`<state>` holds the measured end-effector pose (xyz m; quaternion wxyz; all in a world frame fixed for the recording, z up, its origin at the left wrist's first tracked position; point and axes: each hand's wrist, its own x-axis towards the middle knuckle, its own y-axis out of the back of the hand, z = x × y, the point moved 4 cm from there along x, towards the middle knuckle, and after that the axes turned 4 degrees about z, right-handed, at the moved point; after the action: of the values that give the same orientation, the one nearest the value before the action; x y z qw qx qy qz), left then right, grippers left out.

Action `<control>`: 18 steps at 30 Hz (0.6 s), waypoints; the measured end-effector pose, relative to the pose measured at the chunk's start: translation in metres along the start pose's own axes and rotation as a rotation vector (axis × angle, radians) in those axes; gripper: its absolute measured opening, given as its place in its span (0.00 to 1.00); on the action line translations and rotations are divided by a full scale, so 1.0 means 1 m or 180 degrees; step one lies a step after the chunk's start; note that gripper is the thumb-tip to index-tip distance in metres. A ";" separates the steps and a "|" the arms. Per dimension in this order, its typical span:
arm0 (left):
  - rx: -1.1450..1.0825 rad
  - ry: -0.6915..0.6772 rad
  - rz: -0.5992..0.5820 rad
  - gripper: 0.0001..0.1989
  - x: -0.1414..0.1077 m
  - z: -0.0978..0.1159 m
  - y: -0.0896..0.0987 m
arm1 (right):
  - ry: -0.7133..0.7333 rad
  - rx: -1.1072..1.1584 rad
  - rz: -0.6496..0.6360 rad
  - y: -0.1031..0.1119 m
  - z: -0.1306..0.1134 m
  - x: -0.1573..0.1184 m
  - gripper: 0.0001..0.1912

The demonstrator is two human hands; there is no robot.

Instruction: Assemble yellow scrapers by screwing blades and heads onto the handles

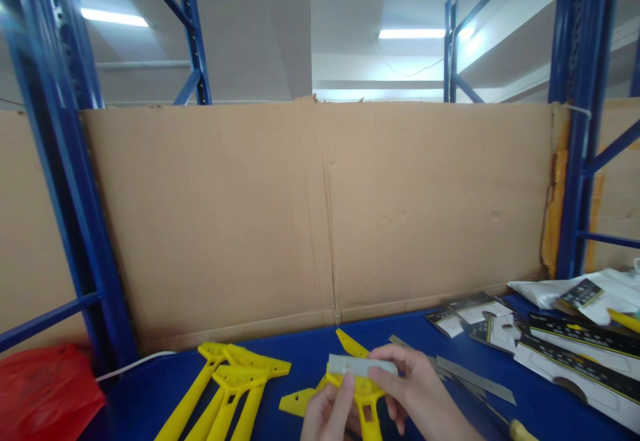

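Firstly, cardboard wall (pixel 225 214): it stands along the back edge of the counter; reaching far forward is limited by it.
Blue counter (pixel 306 353): its surface shows between the left-side yellow tools and the hands; there I judge some room for a small sideways movement.
Printed packages (pixel 575 378): they lie overlapping at the right; room on that side looks less.
Yellow tools (pixel 245 376): several rest together at the left, well apart from the hands.
Held yellow tool (pixel 364 393): it is between both hands, near the front edge of the view, its neck towards the person; it looks like plastic, so probably light and stiff; the neck seems the safest place to take hold.
Hands: the left hand (pixel 323 418) grips the tool's head, thumb against the strip; the right hand (pixel 417 388) pinches the strip's right end.
Loose metal strips (pixel 475 381): they lie just beside the right hand; their edges may be sharp.
Grey strip (pixel 353 365): it lies across the tool's head; probably thin, rigid, slightly slippery; better held by its flat faces.
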<state>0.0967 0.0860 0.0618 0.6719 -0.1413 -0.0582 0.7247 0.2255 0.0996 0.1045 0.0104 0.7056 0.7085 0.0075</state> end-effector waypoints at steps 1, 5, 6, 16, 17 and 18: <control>-0.0010 -0.0026 0.0138 0.30 0.002 0.000 0.003 | -0.0021 0.0024 -0.0019 -0.001 0.000 -0.001 0.18; -0.0042 -0.0031 0.0334 0.33 0.006 0.002 0.010 | -0.0088 0.0125 -0.0059 -0.002 0.001 -0.005 0.17; -0.0056 -0.0012 0.0297 0.33 0.006 0.003 0.010 | -0.0111 0.0150 -0.0055 -0.002 0.002 -0.005 0.17; -0.0370 0.0231 0.0040 0.29 -0.002 0.013 0.009 | -0.0300 0.0384 0.0062 -0.002 0.003 -0.010 0.17; -0.0360 0.0212 0.0043 0.28 -0.002 0.013 0.010 | -0.0327 0.0399 0.0078 -0.002 0.003 -0.010 0.17; -0.0338 0.0185 0.0036 0.27 -0.002 0.013 0.010 | -0.0353 0.0416 0.0098 -0.001 0.004 -0.010 0.16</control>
<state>0.0837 0.0845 0.0713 0.6608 -0.1980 -0.0762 0.7200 0.2244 0.0899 0.1008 0.0034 0.7148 0.6950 -0.0776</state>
